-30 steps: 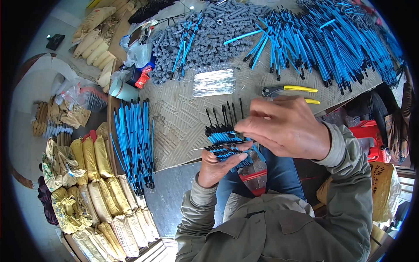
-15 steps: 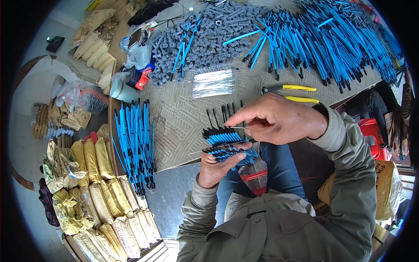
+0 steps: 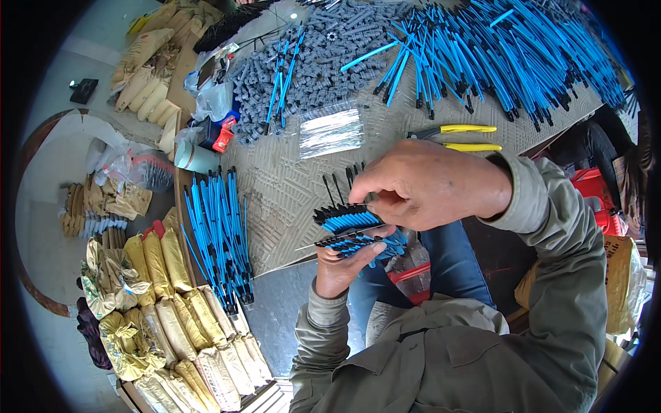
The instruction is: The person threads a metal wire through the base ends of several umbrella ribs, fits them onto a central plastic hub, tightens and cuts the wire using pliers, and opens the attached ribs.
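A tight row of blue rods with black end pieces (image 3: 348,220) is gripped in my left hand (image 3: 337,272), fingers below and thumb on the near side. Several thin black stems stand up from the row's far side. A thin metal strip or wire (image 3: 308,247) crosses the bundle and sticks out to the left. Right above the bundle, my right hand (image 3: 441,182) is closed in a pinch at the black ends. Between its forefinger and thumb is a thin wire, mostly hidden by the fingers.
Yellow-handled pliers (image 3: 471,129) and a clear bag of silvery wires (image 3: 332,132) lie beyond my hands. Farther back are heaps of grey plastic parts (image 3: 310,76) and blue rods (image 3: 496,62). More blue rods (image 3: 217,234), a cup (image 3: 197,157) and golden packages (image 3: 179,313) are at left.
My right hand has shifted slightly left and turned, its fingertips now closer over the black ends. My left hand still grips the bundle. The whole view has swung a little.
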Tool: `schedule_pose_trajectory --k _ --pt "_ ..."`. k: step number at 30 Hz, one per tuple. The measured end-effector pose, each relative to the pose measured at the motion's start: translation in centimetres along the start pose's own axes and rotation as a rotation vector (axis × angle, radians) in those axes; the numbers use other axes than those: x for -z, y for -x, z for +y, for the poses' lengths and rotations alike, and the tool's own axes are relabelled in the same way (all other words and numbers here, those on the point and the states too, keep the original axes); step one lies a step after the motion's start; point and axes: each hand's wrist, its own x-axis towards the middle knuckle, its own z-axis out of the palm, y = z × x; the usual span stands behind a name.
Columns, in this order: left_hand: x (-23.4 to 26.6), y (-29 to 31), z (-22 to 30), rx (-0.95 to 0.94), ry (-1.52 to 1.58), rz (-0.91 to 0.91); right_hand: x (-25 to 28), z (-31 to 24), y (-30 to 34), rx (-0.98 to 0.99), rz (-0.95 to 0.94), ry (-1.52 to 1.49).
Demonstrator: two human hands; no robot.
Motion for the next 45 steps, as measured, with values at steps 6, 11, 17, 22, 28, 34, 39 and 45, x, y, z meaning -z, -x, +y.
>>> schedule_pose_trajectory --k 6,11,17,22,28,34,39,45 --pt "0.0 0.1 -0.4 -0.059 0.161 0.020 -1.8 1.1 0.8 0.011 0.087 -0.226" --pt "0.3 0.3 -0.7 -0.045 0.102 0.030 -3.3 1.0 1.0 0.019 0.198 -0.228" --pt "0.3 0.4 -0.5 -0.074 0.088 0.042 -3.5 1.0 0.7 0.081 0.280 -0.203" --pt "-0.3 0.8 -0.8 -0.052 0.143 0.156 -4.4 0.7 0.9 0.038 0.336 -0.231" --pt "-0.3 0.5 -0.5 -0.082 0.146 0.051 -2.6 0.2 0.2 -0.069 0.130 -0.290" --pt "0.4 0.3 -0.8 -0.057 0.239 -0.040 -2.0 1.2 -0.4 -0.136 -0.116 -0.586" --pt "0.4 0.7 -0.7 0.015 0.316 -0.020 -2.7 1.0 -0.5 -0.114 -0.079 -0.570" --pt "0.8 0.8 -0.9 -0.070 0.175 -0.037 -4.2 0.3 -0.1 0.014 0.173 -0.277"
